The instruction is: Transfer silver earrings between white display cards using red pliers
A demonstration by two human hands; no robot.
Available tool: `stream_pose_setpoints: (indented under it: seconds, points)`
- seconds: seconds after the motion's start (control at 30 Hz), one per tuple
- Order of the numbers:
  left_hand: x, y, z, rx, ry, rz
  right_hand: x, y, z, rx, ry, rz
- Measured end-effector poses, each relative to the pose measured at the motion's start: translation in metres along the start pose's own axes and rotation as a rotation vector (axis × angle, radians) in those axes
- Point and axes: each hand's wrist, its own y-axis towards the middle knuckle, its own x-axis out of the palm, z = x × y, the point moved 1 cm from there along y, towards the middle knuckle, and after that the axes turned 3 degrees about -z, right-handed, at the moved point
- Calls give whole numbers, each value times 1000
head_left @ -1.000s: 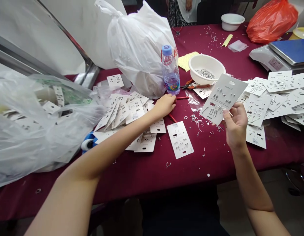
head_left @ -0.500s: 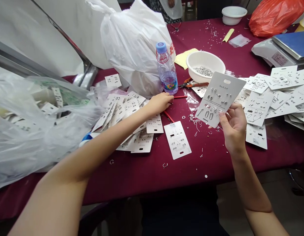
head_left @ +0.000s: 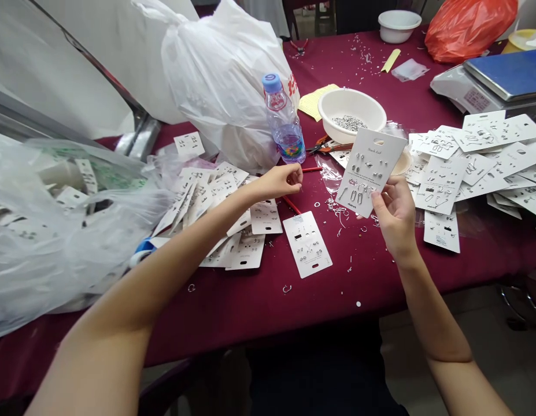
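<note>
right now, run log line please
right hand: holds card | left hand: curled near bottle, grip unclear | loose card: on table | bowl: holds metal bits

White card (head_left: 368,176), silvery earrings (head_left: 357,169); maroon tablecloth (head_left: 250,309); light-blue bottle cap (head_left: 272,82); red bag (head_left: 470,29).

1. I see one white card (head_left: 368,173), which the right hand (head_left: 396,218) holds by its lower right edge, the thumb lying on the front.
2. The card is raised in the air, its front facing my camera, and it leans with the top toward the right.
3. It has a slot near the top and bears small silver pieces (head_left: 358,168) in rows, the longer ones below.
4. Two red handles (head_left: 292,205) lie spread apart beside the left hand (head_left: 281,180); I cannot tell whether it touches them.
</note>
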Motion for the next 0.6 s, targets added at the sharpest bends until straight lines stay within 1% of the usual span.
stream_pose_setpoints:
  seconds: [0.07, 0.13, 0.23, 0.37, 0.43, 0.5, 0.6]
  points:
    - [4, -17, 6, 5, -123, -14, 1, 0, 3, 10, -7, -16]
    - [11, -38, 10, 6, -297, 3, 3, 0, 5, 17, -6, -38]
    - [21, -71, 14, -31, -701, 92, 8, 0, 9, 48, 8, -57]
    - [30, -111, 20, -123, -1012, 214, 22, -3, 6, 88, 62, -83]
    - [33, -128, 23, -160, -1130, 266, 31, -8, 1, 97, 76, -112]
    - [36, -143, 24, -164, -1196, 303, 42, -15, -6, 103, 98, -161]
    - [43, -163, 25, -108, -1186, 365, 58, -30, -18, 127, 141, -243]
